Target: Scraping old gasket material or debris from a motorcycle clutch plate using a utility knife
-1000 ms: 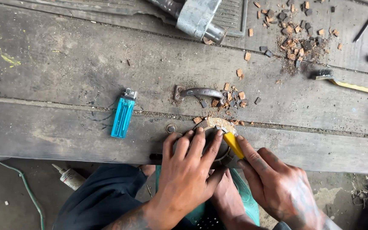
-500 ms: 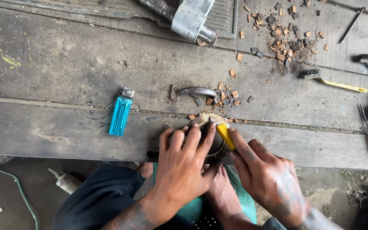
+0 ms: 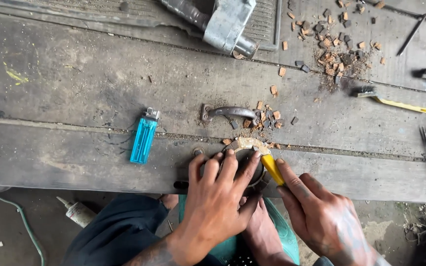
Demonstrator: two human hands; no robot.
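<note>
Under my left hand [image 3: 220, 194] sits a curved, ring-like metal part [image 3: 249, 147] at the near edge of the tabletop [image 3: 75, 88]. My fingers spread over its left and top side and press down on it, so only its pale, crusted upper arc shows past my fingertips. The hand is clamped flat on the part, palm toward me, wrist coming up from below the tabletop edge.

My right hand [image 3: 321, 216] lies just to the right of it, closed around a yellow-handled tool [image 3: 273, 169]. The forefinger runs along the handle, and the tool's front end meets the part's right rim, between my two hands. The tool's tip is hidden, so I cannot tell its kind. This wrist also rises from below, angled inward toward the left hand.

Beyond my left fingertips, a little further off, lies a dark curved metal piece [image 3: 230, 112] with brown crumbs [image 3: 267, 118] scattered at its right end. Left of that hand, near but apart, rests a blue lighter [image 3: 144, 136]. Far beyond my right hand lies a bigger heap of brown chips [image 3: 334, 54], with a yellow-handled brush [image 3: 388, 98] to its right. Well beyond both hands, a grey metal block [image 3: 225, 24] rests at the tabletop's far edge. Below my left wrist, on the floor, lies a small white tube [image 3: 77, 212].
</note>
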